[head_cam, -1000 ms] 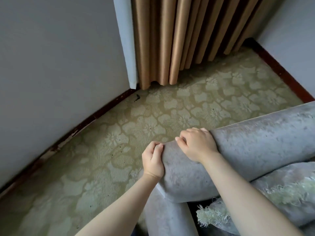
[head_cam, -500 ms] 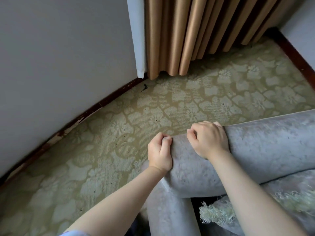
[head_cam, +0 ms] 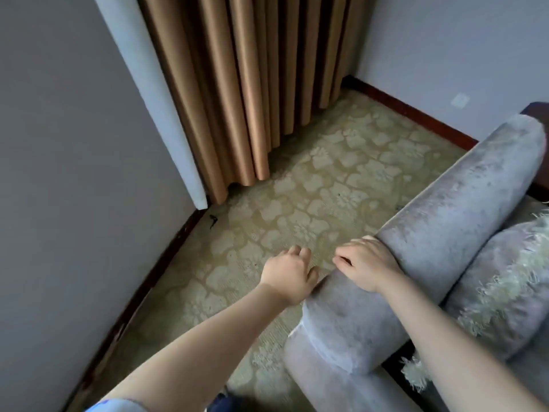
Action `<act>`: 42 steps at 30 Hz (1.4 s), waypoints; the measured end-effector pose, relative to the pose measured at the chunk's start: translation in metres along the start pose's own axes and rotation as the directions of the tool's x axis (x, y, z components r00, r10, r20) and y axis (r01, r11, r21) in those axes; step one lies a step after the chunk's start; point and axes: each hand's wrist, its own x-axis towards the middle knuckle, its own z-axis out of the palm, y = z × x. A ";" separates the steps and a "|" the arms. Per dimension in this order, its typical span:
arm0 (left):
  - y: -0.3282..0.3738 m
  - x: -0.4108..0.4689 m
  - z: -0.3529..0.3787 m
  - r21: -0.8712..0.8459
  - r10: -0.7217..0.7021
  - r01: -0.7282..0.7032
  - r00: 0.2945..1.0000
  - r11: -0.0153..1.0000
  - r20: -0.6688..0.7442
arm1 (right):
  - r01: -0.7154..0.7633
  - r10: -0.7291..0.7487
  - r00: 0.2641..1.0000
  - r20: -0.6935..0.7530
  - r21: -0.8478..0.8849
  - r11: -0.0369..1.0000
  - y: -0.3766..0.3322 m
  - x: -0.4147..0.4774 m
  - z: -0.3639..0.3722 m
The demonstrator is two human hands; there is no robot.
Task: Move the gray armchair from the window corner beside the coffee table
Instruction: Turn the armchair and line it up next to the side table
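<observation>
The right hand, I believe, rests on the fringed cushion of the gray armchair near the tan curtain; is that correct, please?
Not quite. The head view shows the right hand on the padded top roll of the gray armchair, fingers curled over its edge; the fringed cushion lies further right, clear of that hand. The tan curtain is indeed near.

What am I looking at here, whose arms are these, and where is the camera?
No machine here: these are a person's bare arms, filmed by one wide-angle camera worn on the head, looking forward and down. The right hand rests on the padded roll of the gray armchair, fingers curled over its edge. The left hand hangs beside it, loosely curled, holding nothing. A fringed cushion lies in the chair. Below is patterned carpet, with tan curtains in the corner.
</observation>
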 end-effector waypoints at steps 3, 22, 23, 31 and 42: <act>-0.030 0.031 -0.043 0.354 0.348 -0.337 0.937 0.872 0.033 | -0.203 0.204 0.979 -0.010 0.065 0.977 -0.005 0.003 -0.003; 0.026 0.237 -0.104 0.369 0.818 -0.877 0.442 0.308 0.368 | -0.970 0.999 -0.041 -0.004 0.240 -0.039 -0.006 0.061 -0.012; 0.033 0.249 -0.107 0.339 0.826 -0.886 0.433 0.316 0.362 | -0.964 0.997 -0.074 0.006 0.254 -0.073 0.009 0.067 -0.021; 0.092 0.366 -0.105 0.254 0.867 -0.935 0.331 0.248 0.374 | -0.947 0.968 -0.244 0.063 0.200 -0.252 0.137 0.103 -0.066; 0.195 0.583 -0.116 0.256 0.948 -0.965 0.030 -0.054 0.315 | -0.761 0.818 -0.569 0.080 0.326 -0.561 0.293 0.165 -0.100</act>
